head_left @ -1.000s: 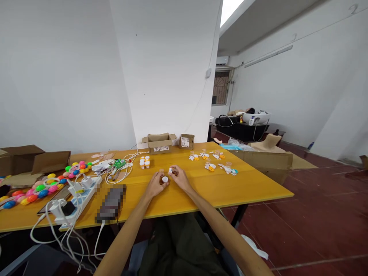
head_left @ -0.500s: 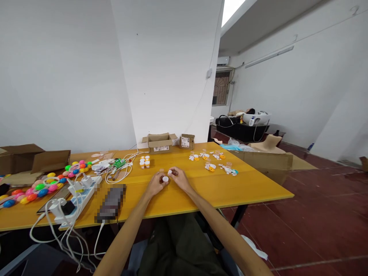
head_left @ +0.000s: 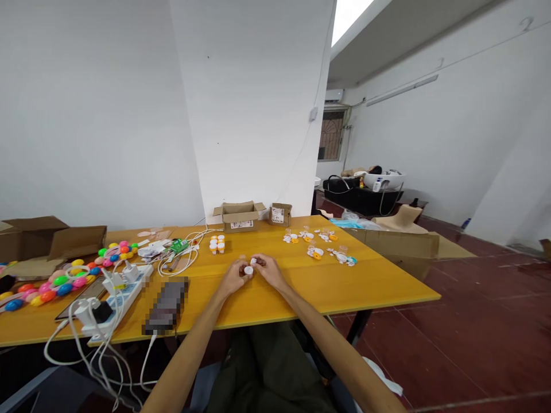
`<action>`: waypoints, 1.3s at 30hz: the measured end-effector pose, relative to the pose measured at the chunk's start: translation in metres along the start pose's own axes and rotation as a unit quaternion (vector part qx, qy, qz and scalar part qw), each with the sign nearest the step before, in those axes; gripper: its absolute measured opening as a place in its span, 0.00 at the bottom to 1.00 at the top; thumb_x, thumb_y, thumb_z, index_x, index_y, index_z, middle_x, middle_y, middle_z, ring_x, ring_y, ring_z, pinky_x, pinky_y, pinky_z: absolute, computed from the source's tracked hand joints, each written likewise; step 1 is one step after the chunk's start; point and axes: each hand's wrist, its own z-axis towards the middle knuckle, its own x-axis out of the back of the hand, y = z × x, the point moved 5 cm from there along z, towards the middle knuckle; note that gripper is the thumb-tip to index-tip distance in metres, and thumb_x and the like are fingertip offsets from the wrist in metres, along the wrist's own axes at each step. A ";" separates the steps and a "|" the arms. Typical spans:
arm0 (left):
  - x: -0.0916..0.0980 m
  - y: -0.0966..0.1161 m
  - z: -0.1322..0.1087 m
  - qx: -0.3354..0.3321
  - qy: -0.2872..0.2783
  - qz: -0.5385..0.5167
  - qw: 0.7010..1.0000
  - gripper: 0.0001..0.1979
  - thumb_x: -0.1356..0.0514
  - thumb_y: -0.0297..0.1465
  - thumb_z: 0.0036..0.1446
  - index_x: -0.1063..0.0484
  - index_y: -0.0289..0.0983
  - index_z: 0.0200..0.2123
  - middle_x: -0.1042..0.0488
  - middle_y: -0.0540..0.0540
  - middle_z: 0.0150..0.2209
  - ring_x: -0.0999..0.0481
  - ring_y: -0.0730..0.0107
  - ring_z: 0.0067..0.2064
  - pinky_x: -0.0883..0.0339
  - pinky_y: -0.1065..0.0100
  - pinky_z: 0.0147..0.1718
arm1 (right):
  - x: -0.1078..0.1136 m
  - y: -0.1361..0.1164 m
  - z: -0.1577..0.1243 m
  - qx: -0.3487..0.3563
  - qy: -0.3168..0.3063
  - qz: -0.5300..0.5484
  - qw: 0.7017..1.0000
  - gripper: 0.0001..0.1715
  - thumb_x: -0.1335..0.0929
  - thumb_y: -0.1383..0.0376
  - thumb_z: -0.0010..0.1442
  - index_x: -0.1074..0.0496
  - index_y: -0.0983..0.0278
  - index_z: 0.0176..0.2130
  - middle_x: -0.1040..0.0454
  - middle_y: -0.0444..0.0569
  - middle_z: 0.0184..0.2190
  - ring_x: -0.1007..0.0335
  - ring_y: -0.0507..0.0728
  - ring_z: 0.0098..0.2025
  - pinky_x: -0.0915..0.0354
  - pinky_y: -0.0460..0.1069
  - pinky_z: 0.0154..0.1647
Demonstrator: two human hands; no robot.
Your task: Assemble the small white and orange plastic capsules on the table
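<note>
Both hands meet over the middle of the yellow table [head_left: 344,287]. My left hand [head_left: 235,277] pinches a small white round cap [head_left: 248,269]. Right beside it, my right hand [head_left: 267,269] holds a tiny white piece [head_left: 253,261] just above the cap, almost touching it. Behind my hands stand three small orange-and-white containers [head_left: 217,244]. Further right lies a scatter of white and orange small parts [head_left: 317,245].
Two open cardboard boxes [head_left: 239,215] sit at the table's far edge by the white pillar. A power strip [head_left: 115,293] with tangled white cables, a dark phone [head_left: 166,304] and colourful plastic eggs [head_left: 64,280] fill the left side. A large flat carton [head_left: 400,241] lies right of the table.
My right hand has brought the tiny white piece leftward and down, close to the cap in my left hand. The camera view has tilted slightly.
</note>
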 end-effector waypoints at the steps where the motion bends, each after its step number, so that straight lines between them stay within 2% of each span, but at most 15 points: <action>1: 0.000 0.000 0.000 0.000 0.001 -0.001 1.000 0.06 0.34 0.30 0.47 0.23 0.38 0.32 0.25 0.50 0.28 0.29 0.66 0.34 0.32 0.65 0.37 | 0.000 0.000 0.000 0.000 0.000 -0.003 1.000 0.09 0.32 0.64 0.54 0.22 0.61 0.37 0.21 0.47 0.35 0.25 0.57 0.36 0.28 0.52 0.41; 9: -0.001 0.008 -0.001 0.008 -0.004 -0.013 1.000 0.06 0.34 0.29 0.46 0.24 0.38 0.32 0.25 0.50 0.30 0.29 0.68 0.33 0.32 0.66 0.37 | 0.005 -0.003 -0.001 0.002 0.007 -0.004 1.000 0.15 0.31 0.64 0.54 0.21 0.60 0.43 0.19 0.48 0.36 0.25 0.57 0.36 0.28 0.53 0.42; 18: -0.003 0.005 0.001 0.001 -0.021 -0.049 0.999 0.07 0.34 0.31 0.47 0.23 0.37 0.31 0.25 0.49 0.28 0.29 0.68 0.32 0.34 0.67 0.35 | 0.004 -0.006 0.000 0.014 -0.005 -0.012 1.000 0.12 0.30 0.62 0.56 0.19 0.60 0.41 0.20 0.48 0.36 0.26 0.57 0.36 0.29 0.52 0.40; 24: -0.005 -0.004 0.003 0.024 -0.025 -0.011 0.999 0.08 0.34 0.31 0.47 0.22 0.37 0.33 0.23 0.49 0.30 0.29 0.66 0.35 0.34 0.67 0.38 | 0.006 -0.008 0.000 0.033 -0.016 -0.029 0.999 0.11 0.29 0.63 0.56 0.19 0.60 0.40 0.22 0.47 0.33 0.27 0.56 0.35 0.30 0.50 0.39; 32: -0.003 0.004 0.003 0.017 -0.021 0.011 1.000 0.07 0.35 0.30 0.46 0.21 0.38 0.32 0.24 0.50 0.29 0.29 0.65 0.36 0.35 0.66 0.40 | 0.006 -0.012 -0.001 0.042 -0.029 -0.044 0.998 0.09 0.29 0.64 0.57 0.19 0.60 0.39 0.21 0.47 0.35 0.26 0.55 0.34 0.29 0.50 0.39; 39: -0.005 0.006 0.003 0.013 -0.032 -0.019 0.999 0.08 0.36 0.28 0.47 0.21 0.37 0.34 0.22 0.49 0.32 0.27 0.66 0.36 0.34 0.67 0.39 | 0.001 -0.014 -0.003 0.063 -0.050 -0.077 0.994 0.10 0.31 0.65 0.60 0.19 0.60 0.41 0.20 0.48 0.35 0.26 0.56 0.35 0.29 0.51 0.40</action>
